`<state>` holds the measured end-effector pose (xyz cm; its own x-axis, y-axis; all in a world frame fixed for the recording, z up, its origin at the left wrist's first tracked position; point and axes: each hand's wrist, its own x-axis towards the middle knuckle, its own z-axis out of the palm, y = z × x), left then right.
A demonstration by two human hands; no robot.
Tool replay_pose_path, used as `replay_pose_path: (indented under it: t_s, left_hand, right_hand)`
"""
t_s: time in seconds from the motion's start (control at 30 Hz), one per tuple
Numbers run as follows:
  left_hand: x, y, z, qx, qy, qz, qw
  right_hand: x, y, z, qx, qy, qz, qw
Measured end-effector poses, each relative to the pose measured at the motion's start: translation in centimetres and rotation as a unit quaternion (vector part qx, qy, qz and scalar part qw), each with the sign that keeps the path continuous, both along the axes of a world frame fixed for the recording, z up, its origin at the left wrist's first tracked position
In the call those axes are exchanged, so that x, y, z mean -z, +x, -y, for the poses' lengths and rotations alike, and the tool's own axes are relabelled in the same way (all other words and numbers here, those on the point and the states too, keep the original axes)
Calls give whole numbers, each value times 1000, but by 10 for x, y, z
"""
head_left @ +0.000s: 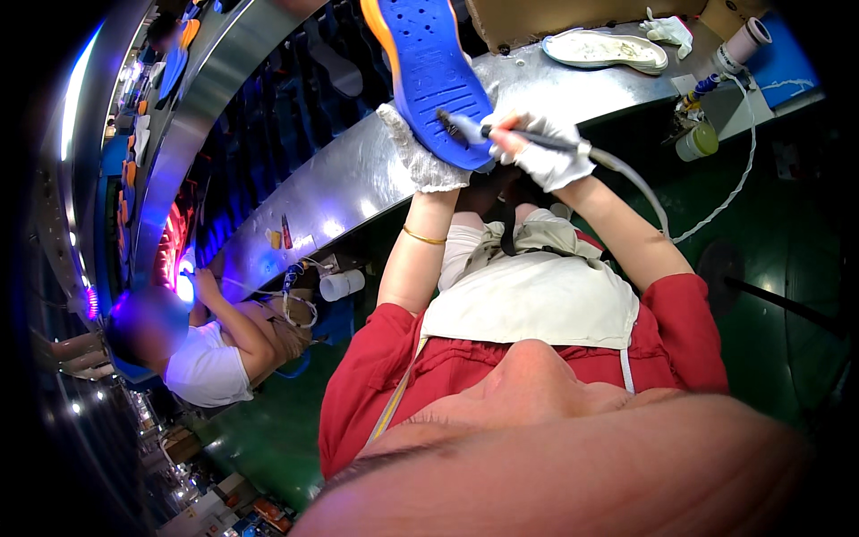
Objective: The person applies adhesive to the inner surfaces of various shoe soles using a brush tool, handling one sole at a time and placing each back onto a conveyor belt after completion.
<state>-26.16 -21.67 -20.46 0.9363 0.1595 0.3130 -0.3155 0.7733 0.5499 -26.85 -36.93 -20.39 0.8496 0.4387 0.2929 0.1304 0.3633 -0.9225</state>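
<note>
Both hands wear white knit gloves and work close together just above the counter's (358, 179) near edge. Left hand (425, 157) cups a blue sole (428, 72) from beneath, fingers curled around its lower end; the sole rises away from that hand toward the top of the frame, its studded blue face up and an orange edge along its left side. Right hand (537, 148) sits just right of the left one, closed in a pinch on a brush (483, 130) whose dark bristle tip touches the sole right above the left hand's fingers. From the back of the brush a pale hose (644, 192) runs off to the right, past the right wrist, and curves down. On the left wrist is a thin gold bangle (422, 237).

Beyond the right hand, farther along the counter, lies a whitish sole (604, 49), and past it a crumpled white glove (669, 29). Off to the right of that hand stand a pinkish cylinder (741, 45) and a small yellow-lidded jar (698, 141), with a white cord (743, 170) looping below them.

Far to the left of the left hand, down the curved counter, another person in a white shirt (210, 367) bends over work under a bright violet light (185, 286).
</note>
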Motion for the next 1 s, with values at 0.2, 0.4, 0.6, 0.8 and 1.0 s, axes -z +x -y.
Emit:
replay_pose_path:
  t_s: [0.2,0.4,0.6,0.8,1.0]
  left_hand:
    - [-12,-2,-1,58,-114,6,992]
    - [-21,-4,-7,102,-116,39,987]
    - [-19,2,-13,87,-92,38,991]
    - [-15,14,-41,142,-39,-43,988]
    - [-3,16,-44,182,-75,-103,975]
  right_hand:
    - [-19,3,-2,-105,-48,-144,983]
    - [-11,-5,-1,-84,-23,-24,996]
    - [-20,20,6,-45,-46,13,998]
    - [-11,16,7,-111,-102,76,986]
    - [-16,10,19,-183,-142,-97,968]
